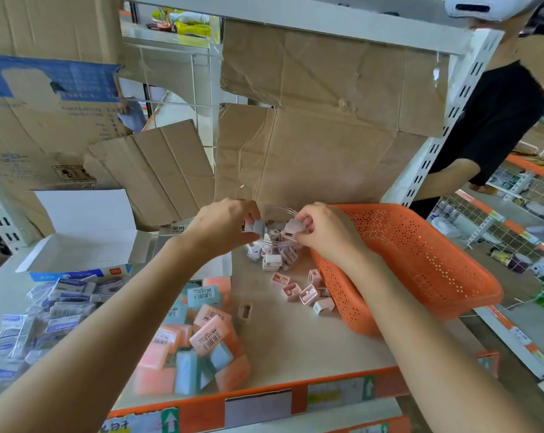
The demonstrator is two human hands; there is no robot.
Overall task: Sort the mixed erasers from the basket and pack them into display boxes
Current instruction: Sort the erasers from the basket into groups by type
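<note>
Over the shelf top, the head view shows both hands meeting at a clear tub (280, 210) part-filled with small pink pieces. The left hand (223, 228) has its fingers curled in a pinch on one pale piece (255, 228) at the tub's left edge. The right hand (325, 234) pinches a pink piece (295, 229) between thumb and fingertips at the tub's right edge. Whether the tub stands upright or leans I cannot tell.

More loose pink pieces (298, 293) lie on the shelf near the tub, the nearest of them just beside the wall of the orange basket (420, 260), which sits tilted to the right. Nearer the camera is a heap of pink and blue erasers (198, 339) with barcode labels. A pile of wrapped erasers (45, 314) lies to the left, below an open white box (86, 242). Behind the shelf hangs creased cardboard (311, 145), and a person in a black top (498, 126) stands at the right.

These little pieces look light, hard and smooth, so they probably slip easily. A fingertip pinch across the two broad flat faces, as both hands have now, seems the surest hold. The tub is likely light too and may shift if nudged.
</note>
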